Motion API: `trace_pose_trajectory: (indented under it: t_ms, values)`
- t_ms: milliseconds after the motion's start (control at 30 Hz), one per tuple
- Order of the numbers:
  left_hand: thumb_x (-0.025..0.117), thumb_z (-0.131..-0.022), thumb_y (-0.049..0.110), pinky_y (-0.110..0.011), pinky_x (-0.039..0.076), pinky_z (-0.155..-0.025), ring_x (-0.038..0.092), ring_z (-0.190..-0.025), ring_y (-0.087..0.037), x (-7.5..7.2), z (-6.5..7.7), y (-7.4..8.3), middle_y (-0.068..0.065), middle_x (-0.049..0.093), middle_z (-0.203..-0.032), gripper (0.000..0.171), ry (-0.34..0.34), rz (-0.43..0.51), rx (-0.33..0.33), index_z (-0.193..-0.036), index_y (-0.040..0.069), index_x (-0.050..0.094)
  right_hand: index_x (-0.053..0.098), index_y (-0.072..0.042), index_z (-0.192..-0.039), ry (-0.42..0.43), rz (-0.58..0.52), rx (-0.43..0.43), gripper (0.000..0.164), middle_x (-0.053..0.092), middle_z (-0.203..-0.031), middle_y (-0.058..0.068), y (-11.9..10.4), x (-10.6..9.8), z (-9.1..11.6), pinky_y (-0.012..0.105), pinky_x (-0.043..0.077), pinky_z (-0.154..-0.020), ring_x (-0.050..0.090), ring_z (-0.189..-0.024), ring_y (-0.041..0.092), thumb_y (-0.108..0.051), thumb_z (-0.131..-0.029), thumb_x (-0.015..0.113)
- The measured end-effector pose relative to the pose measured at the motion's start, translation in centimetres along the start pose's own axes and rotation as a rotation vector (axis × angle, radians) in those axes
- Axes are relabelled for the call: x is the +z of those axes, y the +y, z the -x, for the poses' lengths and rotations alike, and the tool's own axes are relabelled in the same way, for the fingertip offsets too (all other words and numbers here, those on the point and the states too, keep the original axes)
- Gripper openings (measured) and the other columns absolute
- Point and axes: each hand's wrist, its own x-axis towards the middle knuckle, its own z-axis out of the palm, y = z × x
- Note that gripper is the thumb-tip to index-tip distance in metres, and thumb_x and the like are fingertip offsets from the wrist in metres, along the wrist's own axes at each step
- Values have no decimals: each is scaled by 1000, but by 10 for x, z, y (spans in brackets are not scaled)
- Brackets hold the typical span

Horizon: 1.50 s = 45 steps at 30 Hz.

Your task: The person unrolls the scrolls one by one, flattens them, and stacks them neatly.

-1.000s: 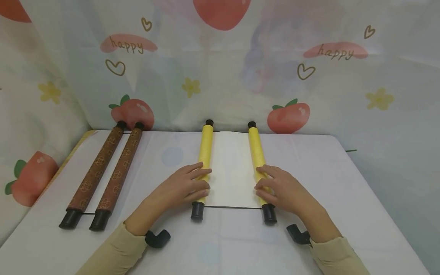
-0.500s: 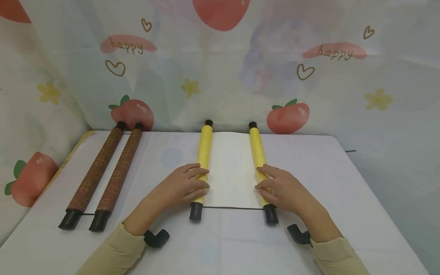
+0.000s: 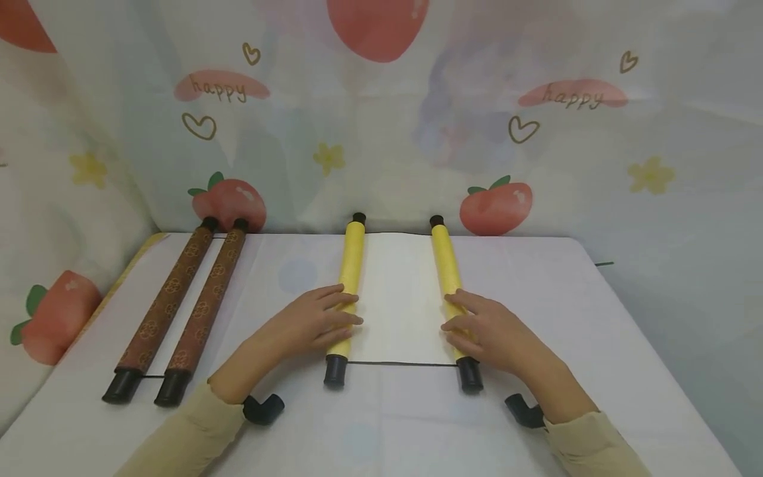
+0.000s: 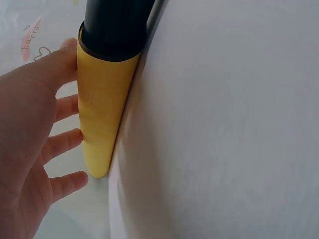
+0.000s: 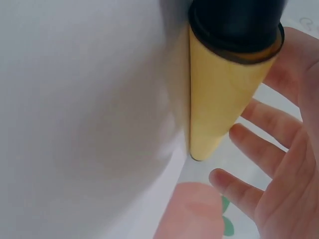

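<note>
A yellow scroll lies partly unrolled on the table, its white paper (image 3: 396,298) showing between two rolls with black end knobs. My left hand (image 3: 310,321) rests on the left yellow roll (image 3: 353,255), fingers spread and loosely extended across it. On the right yellow roll (image 3: 444,255) my right hand (image 3: 495,331) lies likewise, fingertips over its top. In the left wrist view, the fingers (image 4: 65,147) touch or nearly touch the side of the roll (image 4: 102,104). The right wrist view has the roll (image 5: 219,94) beside the spread fingers (image 5: 256,147). Neither hand curls round its roll.
A brown patterned scroll (image 3: 197,318) with black knobs lies at the left, its two rolls close together. The white-covered table (image 3: 393,437) meets a fruit-print cloth backdrop (image 3: 381,146) behind. Black curved pieces (image 3: 265,409) show at both wrists.
Both yellow rolls have moved slightly apart, the left one more, with the hands on them. The white paper strip between is a little wider. The camera view has shifted slightly.
</note>
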Motion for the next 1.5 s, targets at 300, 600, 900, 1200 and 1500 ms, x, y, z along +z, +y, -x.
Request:
trace_pose_trajectory:
  t_ms: [300,600,900,1200,1500]
  values:
    - [58,-101,36,-54,37,-111,39,-144,-32,-2,12,-1,0,49,-151,31,-42,13,-36,-130,28,68,76,-22,-113,-24,6,8,28,60,-137,11,4,-4,11,49,50,-98,60,-122,32,-31,-86,77]
    - [63,-99,33,-54,40,-108,45,-140,-30,-5,18,0,-3,54,-147,33,-2,26,-21,-131,27,67,77,-25,-109,-3,24,20,23,61,-136,9,5,-4,16,49,52,-95,63,-116,30,-29,-87,77]
    - [68,-96,33,-51,40,-110,47,-138,-29,-4,21,-4,-3,54,-147,31,39,9,-7,-126,29,69,77,-23,-108,-15,32,41,22,60,-138,8,9,-6,18,48,51,-96,62,-118,30,-31,-87,76]
    - [65,-97,35,-57,40,-107,49,-137,-25,-6,22,-7,-3,54,-147,31,10,24,-24,-127,27,68,77,-24,-108,16,31,30,23,62,-135,9,12,-5,21,49,54,-89,66,-108,31,-27,-85,78]
    - [66,-96,38,-56,40,-108,47,-139,-24,-8,23,-7,-3,52,-148,32,-5,-10,-36,-126,28,69,77,-22,-106,-23,28,54,22,60,-138,9,12,-6,18,49,52,-94,63,-116,30,-31,-86,77]
